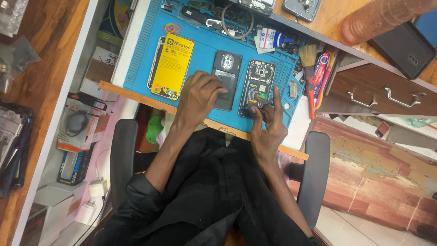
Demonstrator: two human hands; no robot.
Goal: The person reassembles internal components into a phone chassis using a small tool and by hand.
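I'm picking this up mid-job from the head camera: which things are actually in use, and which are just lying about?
In use:
left hand resting on the dark phone back cover
right hand holding a small screwdriver to the opened phone
blue work mat

Lying about:
phone with yellow battery
brush
rubber bands
black phone
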